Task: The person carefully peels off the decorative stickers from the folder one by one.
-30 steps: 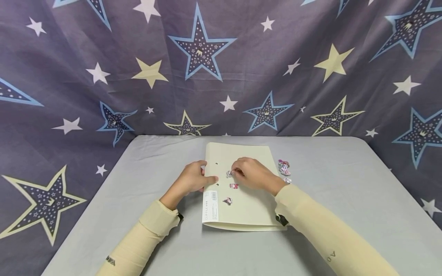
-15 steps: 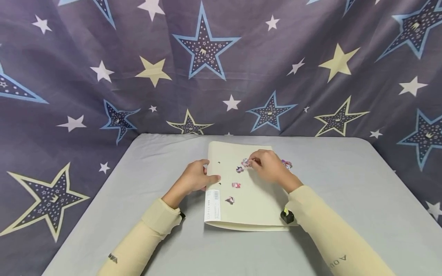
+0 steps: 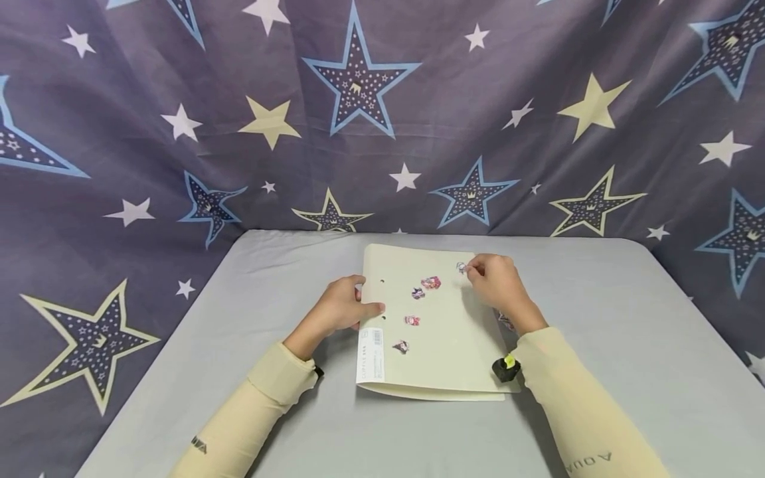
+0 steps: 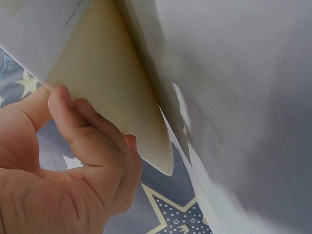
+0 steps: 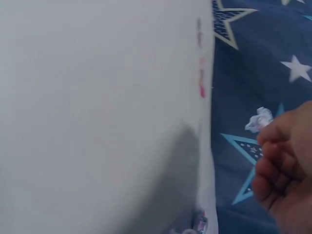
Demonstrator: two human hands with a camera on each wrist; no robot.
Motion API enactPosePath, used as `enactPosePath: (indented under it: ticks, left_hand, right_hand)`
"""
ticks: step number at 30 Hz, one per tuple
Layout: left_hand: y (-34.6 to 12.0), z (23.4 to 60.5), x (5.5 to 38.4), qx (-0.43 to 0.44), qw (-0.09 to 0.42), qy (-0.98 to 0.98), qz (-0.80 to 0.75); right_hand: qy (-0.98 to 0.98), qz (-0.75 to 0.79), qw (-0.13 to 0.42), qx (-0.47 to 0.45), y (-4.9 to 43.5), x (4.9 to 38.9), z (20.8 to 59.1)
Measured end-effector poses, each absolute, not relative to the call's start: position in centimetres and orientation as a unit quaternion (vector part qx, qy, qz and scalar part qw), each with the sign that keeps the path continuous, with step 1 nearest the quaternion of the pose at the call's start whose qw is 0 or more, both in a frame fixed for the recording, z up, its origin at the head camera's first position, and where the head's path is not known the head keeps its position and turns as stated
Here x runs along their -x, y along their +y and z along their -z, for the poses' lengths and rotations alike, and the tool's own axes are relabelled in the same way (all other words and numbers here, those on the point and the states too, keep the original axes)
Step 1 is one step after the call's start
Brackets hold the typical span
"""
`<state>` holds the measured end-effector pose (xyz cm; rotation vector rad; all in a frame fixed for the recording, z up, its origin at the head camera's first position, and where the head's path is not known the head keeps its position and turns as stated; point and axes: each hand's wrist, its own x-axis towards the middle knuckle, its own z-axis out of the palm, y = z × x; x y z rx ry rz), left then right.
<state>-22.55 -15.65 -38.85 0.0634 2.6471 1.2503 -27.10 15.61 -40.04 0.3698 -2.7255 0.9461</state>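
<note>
A cream clip file folder (image 3: 454, 345) lies on the table, with a white label (image 3: 370, 355) on its spine side. My left hand (image 3: 339, 304) grips its left edge, thumb on the cover and fingers beneath; the left wrist view shows that hand (image 4: 92, 156) at the folder's edge (image 4: 107, 83). Over the upper right corner, my right hand (image 3: 499, 282) pinches a small whitish sticker (image 3: 461, 267), also seen as a pale sticker (image 5: 260, 120) at the fingertips. On the cover lie a pink sticker (image 3: 430, 283), a purple sticker (image 3: 418, 293), a red sticker (image 3: 412, 320) and a dark sticker (image 3: 402, 346).
More loose stickers (image 3: 505, 321) lie on the table right of the folder, partly hidden by the right forearm. The table has a grey cloth (image 3: 287, 265). A star-patterned curtain (image 3: 412, 119) stands behind it. Dark devices (image 3: 507, 369) sit at both wrists.
My right hand has moved right and up across the folder, leaving the purple sticker and then the pink one on the cover. It now holds a whitish sticker. The left hand keeps its grip.
</note>
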Motion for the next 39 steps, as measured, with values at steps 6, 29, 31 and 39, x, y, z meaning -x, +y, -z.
enactPosePath:
  ticks: [6,29,31,39]
  left_hand:
    - [-15.6,38.8,22.6,-0.019,0.106,0.901,-0.421]
    - [-15.5,38.9,22.5,-0.015,0.1,0.903,-0.418]
    - [-15.4,39.0,22.6,-0.019,0.1,0.903,-0.417]
    - [-15.6,39.2,22.7,-0.017,0.1,0.903,-0.418]
  right_hand:
    - [-0.937,-0.326,0.101,-0.077,17.1,27.2,39.5]
    - [-0.945,-0.319,0.075,-0.008,20.5,26.8,40.6]
    - [-0.947,-0.314,0.069,-0.008,20.9,26.8,40.7]
    - [-0.948,-0.315,0.043,-0.002,21.5,26.9,40.8]
